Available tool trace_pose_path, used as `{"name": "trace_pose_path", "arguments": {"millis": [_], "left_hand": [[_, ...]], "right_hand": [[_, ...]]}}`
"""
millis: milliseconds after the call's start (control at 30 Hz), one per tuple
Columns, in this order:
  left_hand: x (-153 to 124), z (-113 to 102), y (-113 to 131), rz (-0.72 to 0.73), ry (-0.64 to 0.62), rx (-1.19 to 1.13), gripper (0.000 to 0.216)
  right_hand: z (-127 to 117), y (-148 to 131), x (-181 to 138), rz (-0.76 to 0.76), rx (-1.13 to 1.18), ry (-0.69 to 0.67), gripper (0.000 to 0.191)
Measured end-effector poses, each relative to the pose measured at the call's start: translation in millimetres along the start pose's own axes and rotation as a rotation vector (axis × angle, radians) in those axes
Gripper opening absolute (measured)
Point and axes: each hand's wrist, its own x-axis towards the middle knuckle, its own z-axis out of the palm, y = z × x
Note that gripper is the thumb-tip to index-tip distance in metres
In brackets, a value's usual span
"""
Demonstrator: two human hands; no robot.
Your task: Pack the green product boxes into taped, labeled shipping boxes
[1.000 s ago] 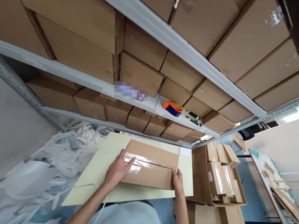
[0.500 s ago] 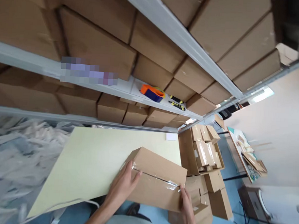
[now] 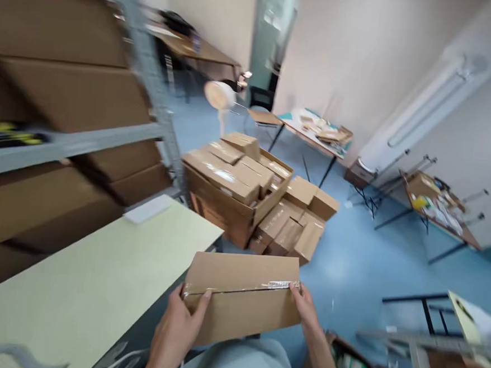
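Note:
A brown cardboard box, with clear tape along its top seam, is held between both hands in front of my body. My left hand grips its left end, the thumb lying on top near the seam. At the right end, my right hand closes on the edge with its thumb by the tape. The undersides of the box and the fingers beneath it are hidden. Just beyond stands a large open carton filled with taped boxes, and more cardboard boxes lie on the floor beside it.
The pale green table is on my left, with a white flat item at its far end. Grey metal shelving full of boxes rises behind it. A white fan and a cluttered table stand farther back on the blue floor.
My view has swung right, away from the shelving and toward the room. The box has come off the table area with both hands still on it and now faces the filled carton.

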Motion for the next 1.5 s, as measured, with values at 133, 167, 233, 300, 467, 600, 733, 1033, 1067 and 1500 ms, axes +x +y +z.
{"name": "trace_pose_path", "arguments": {"millis": [133, 167, 233, 300, 467, 600, 733, 1033, 1067, 1500], "left_hand": [[-31, 92, 53, 0.148, -0.249, 0.064, 0.087], [-39, 113, 63, 0.193, -0.315, 0.06, 0.085], [-54, 153, 79, 0.279, -0.439, 0.037, 0.078], [-67, 185, 93, 0.349, -0.549, 0.008, 0.072], [-77, 235, 116, 0.438, -0.749, -0.014, 0.064], [-56, 264, 133, 0.449, -0.78, -0.022, 0.066], [-16, 293, 163, 0.453, -0.78, -0.025, 0.064], [75, 333, 261, 0.546, -0.764, -0.059, 0.072], [83, 336, 270, 0.55, -0.769, -0.051, 0.074], [154, 404, 333, 0.445, -0.763, 0.037, 0.086]], "right_hand": [[-115, 17, -24, 0.107, 0.083, 0.257, 0.08], [-140, 22, -33, 0.127, 0.107, 0.306, 0.079], [-183, 33, -51, 0.164, 0.143, 0.41, 0.077], [-215, 43, -66, 0.192, 0.159, 0.523, 0.076], [-256, 58, -82, 0.267, 0.155, 0.684, 0.078], [-258, 57, -65, 0.31, 0.172, 0.706, 0.075], [-252, 40, -20, 0.305, 0.163, 0.729, 0.072], [-255, -61, 109, 0.221, 0.04, 0.71, 0.066], [-253, -69, 119, 0.197, 0.028, 0.723, 0.065], [-270, -110, 252, 0.187, -0.084, 0.659, 0.061]]}}
